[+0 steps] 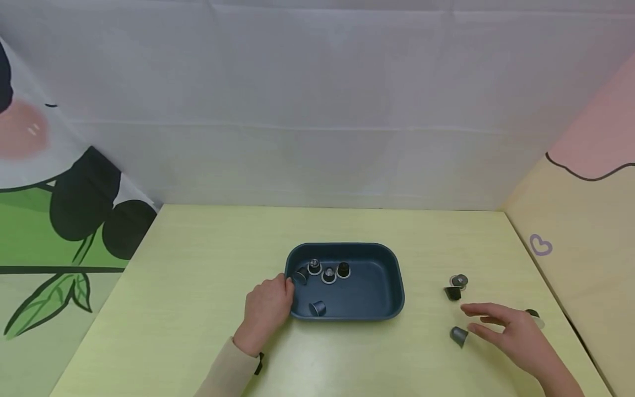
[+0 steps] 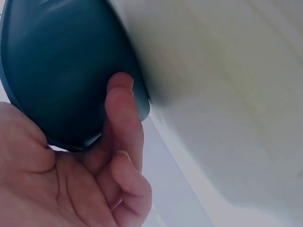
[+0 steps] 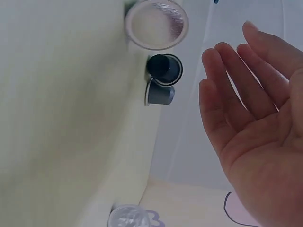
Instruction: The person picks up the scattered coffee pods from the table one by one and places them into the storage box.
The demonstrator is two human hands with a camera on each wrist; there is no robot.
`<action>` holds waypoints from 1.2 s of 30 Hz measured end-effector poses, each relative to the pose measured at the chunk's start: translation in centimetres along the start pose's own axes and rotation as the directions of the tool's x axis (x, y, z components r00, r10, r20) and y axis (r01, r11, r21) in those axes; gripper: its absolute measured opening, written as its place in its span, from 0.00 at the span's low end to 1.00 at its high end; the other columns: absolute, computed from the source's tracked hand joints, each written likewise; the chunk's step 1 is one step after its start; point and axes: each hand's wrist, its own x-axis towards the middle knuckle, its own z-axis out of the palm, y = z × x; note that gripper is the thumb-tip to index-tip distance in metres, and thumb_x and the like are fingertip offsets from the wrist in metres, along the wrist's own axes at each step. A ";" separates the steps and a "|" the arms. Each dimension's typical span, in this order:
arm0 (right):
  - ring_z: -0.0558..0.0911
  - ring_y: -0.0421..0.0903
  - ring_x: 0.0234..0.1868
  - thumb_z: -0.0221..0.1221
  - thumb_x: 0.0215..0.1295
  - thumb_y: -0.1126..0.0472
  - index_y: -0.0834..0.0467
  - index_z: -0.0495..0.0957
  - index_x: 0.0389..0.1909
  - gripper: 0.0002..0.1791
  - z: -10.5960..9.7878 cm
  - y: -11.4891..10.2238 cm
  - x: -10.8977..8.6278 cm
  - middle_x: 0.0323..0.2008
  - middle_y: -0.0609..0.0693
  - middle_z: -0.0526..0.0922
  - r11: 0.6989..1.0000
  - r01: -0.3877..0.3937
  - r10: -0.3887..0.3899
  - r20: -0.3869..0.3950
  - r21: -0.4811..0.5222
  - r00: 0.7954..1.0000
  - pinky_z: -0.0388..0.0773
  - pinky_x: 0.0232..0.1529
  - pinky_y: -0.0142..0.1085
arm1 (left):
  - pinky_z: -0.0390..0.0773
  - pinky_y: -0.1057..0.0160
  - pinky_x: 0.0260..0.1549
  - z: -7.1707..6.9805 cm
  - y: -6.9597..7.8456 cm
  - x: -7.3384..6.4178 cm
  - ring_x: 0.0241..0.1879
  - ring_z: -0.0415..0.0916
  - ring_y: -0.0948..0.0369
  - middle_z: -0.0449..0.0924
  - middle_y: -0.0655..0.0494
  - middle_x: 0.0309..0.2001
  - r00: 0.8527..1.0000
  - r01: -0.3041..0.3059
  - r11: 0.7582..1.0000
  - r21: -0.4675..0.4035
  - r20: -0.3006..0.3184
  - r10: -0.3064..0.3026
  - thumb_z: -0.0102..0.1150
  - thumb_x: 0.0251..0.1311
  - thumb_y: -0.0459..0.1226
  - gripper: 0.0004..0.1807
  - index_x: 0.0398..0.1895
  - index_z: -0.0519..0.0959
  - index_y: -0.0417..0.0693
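With the left hand (image 1: 270, 303), gripping the left end of a dark blue tray (image 1: 369, 289). Inside, can count five capsules (image 1: 329, 276); probably just over half done. Farther right, can see four loose capsules (image 1: 458, 336) left on the desk (image 1: 426, 364), near an empty, relaxed right hand (image 1: 516, 333).

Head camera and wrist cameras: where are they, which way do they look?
Head: on the head, facing forward and down; left hand, right hand and dark blue rounded tray show.
Left wrist: worn there, facing the left hand gripping the tray.
Right wrist: worn there, facing that hand and small dark cup-shaped capsules.
Head and left wrist share the tray.
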 end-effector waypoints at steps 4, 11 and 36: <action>0.80 0.28 0.48 0.73 0.54 0.64 0.55 0.84 0.49 0.20 0.4 0.4 -0.7 0.44 0.46 0.87 1.000 -0.001 0.001 0.009 0.005 1.000 0.75 0.42 0.23 | 0.69 0.54 0.14 0.0 0.0 0.0 0.15 0.69 0.53 0.67 0.51 0.16 1.000 0.000 1.000 0.005 -0.003 0.000 0.46 0.71 0.43 0.19 0.21 0.70 0.46; 0.80 0.31 0.47 0.74 0.53 0.60 0.53 0.84 0.49 0.21 1.3 0.5 -1.2 0.46 0.44 0.86 1.000 -0.028 0.028 0.054 -0.001 0.998 0.76 0.44 0.27 | 0.70 0.53 0.14 -0.1 0.2 -0.1 0.16 0.71 0.52 0.68 0.50 0.17 1.000 0.002 1.000 0.010 0.000 -0.002 0.46 0.71 0.43 0.19 0.21 0.71 0.45; 0.82 0.31 0.39 0.76 0.43 0.71 0.57 0.85 0.43 0.22 3.4 1.6 -1.2 0.41 0.49 0.87 0.998 0.060 -0.060 0.017 0.014 0.998 0.74 0.41 0.20 | 0.69 0.53 0.15 0.0 0.1 0.0 0.16 0.71 0.52 0.68 0.50 0.17 1.000 0.003 1.000 0.010 0.002 -0.003 0.45 0.71 0.43 0.19 0.22 0.70 0.46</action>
